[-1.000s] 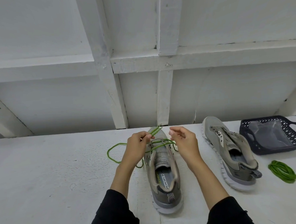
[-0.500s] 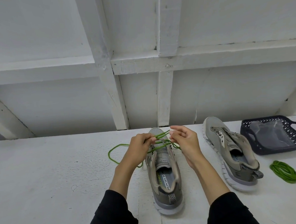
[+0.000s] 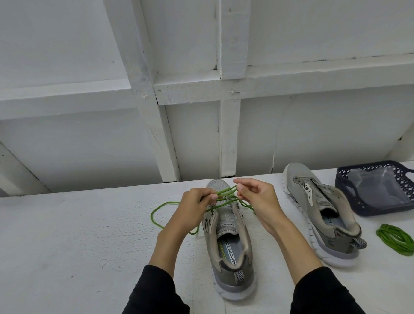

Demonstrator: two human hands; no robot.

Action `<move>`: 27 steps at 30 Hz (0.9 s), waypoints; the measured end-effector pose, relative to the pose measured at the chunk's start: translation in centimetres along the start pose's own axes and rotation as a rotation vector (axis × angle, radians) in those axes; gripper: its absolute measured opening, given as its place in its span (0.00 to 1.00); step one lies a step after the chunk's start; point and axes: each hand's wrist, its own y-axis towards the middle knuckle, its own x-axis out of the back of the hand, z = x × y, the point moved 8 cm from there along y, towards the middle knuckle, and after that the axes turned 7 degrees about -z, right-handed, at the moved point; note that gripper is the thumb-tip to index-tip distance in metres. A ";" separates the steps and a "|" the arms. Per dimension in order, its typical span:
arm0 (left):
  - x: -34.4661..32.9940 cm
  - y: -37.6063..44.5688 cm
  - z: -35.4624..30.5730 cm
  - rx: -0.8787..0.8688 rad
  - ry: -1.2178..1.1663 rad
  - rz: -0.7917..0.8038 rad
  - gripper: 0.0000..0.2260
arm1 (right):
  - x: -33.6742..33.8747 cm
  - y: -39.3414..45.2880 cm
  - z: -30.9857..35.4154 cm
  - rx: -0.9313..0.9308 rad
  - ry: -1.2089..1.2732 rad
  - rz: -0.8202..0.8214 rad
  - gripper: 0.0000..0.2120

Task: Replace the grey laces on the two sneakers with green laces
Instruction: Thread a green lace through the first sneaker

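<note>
On white table [image 3: 62, 248]: dark basket [image 3: 347, 197] far right; two grey sneakers, near one [image 3: 230, 251] centre, insole reading "MEMORY FO…", second [image 3: 324, 213] right. Left hand [image 3: 194, 205] and right hand [image 3: 258, 199] each pinch green lace [image 3: 223, 193] above toe. Spare green lace bundle [image 3: 395, 239] beside basket.
</note>
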 end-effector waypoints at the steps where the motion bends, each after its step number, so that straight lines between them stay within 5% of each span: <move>1: 0.0 0.1 -0.1 -0.003 0.007 0.004 0.09 | -0.1 0.0 0.1 0.008 -0.017 0.020 0.09; 9: 0.0 0.3 -0.7 -0.037 0.052 0.055 0.10 | -0.6 0.3 0.6 0.134 -0.482 0.106 0.07; 13: -0.1 0.1 -0.1 0.000 0.039 0.117 0.13 | 2.8 1.2 1.6 0.147 -0.340 -0.214 0.06; 18: 3.3 0.4 1.9 0.045 -0.048 -0.002 0.15 | 8.6 1.7 -1.1 -0.032 -0.074 -0.575 0.07; 21: 4.1 0.6 2.3 0.038 -0.016 -0.043 0.15 | 8.2 1.8 -2.2 -0.033 -0.395 -0.449 0.07; 24: 2.9 0.9 1.1 -0.019 0.024 -0.005 0.15 | 4.9 1.2 -0.9 0.170 -0.782 -0.269 0.12; 27: 1.2 1.2 -0.6 -0.094 0.036 0.022 0.15 | -0.3 0.0 1.3 0.256 -0.661 -0.017 0.16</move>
